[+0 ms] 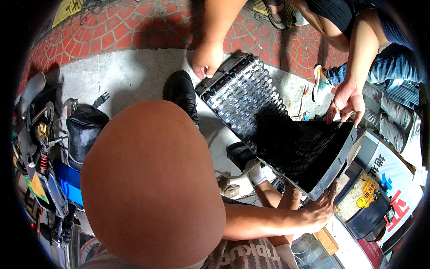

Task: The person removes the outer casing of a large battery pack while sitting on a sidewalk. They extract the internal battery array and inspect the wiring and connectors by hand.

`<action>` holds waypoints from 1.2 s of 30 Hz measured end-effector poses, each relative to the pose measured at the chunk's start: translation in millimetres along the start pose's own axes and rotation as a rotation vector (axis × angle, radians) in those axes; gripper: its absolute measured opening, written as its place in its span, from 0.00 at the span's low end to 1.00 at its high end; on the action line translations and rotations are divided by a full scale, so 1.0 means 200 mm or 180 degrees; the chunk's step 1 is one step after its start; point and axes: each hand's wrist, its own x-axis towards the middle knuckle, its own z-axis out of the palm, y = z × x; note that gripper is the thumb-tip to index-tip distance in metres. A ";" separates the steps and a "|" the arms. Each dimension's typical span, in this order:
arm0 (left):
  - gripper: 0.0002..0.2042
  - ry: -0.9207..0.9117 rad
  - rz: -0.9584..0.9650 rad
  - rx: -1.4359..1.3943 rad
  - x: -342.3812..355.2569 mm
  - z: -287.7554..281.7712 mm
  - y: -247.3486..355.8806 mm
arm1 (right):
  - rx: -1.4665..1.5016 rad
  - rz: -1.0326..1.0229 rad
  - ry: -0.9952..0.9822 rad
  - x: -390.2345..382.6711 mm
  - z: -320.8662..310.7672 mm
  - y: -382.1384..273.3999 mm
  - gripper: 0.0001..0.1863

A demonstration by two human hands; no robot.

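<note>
A long open battery pack [246, 96] lies slantwise, its grey case filled with rows of round silver-topped cells. Its right half falls into deep black shadow. Beyond my bent knee [152, 184], my left hand [319, 213] grips the near right corner of the case, fingers bent up its end wall. What looks like my right hand [292, 197] is under the near edge beside it, its fingers largely hidden. Another person's hand [208, 60] holds the far left end. A further hand [347, 101], not mine, touches the far right edge with fingertips.
Black shoes [180, 92] stand on grey concrete, with red patterned paving [134, 27] farther off. Left are a black bag [85, 134] and bike parts [42, 134]. Right are a black tray-like container [363, 204] and a printed board [398, 193]. A co-worker's sneaker [321, 85] is near the pack.
</note>
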 end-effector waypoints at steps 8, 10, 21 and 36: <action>0.25 -0.0445 0.0269 -0.0192 -0.39 0.29 0.30 | 0.0304 -0.0095 0.0018 0.04 0.01 0.02 0.23; 0.25 -0.0743 0.0579 -0.0355 -0.58 0.43 0.49 | 0.0368 -0.0006 -0.0006 0.02 0.02 0.06 0.23; 0.25 -0.1353 0.1570 -0.1026 -1.29 0.77 1.05 | 0.1004 -0.0094 -0.0066 0.09 0.06 0.10 0.22; 0.25 -0.1459 0.1487 -0.0847 -1.27 0.80 0.95 | 0.4876 0.0622 -0.1099 0.56 0.05 0.34 0.24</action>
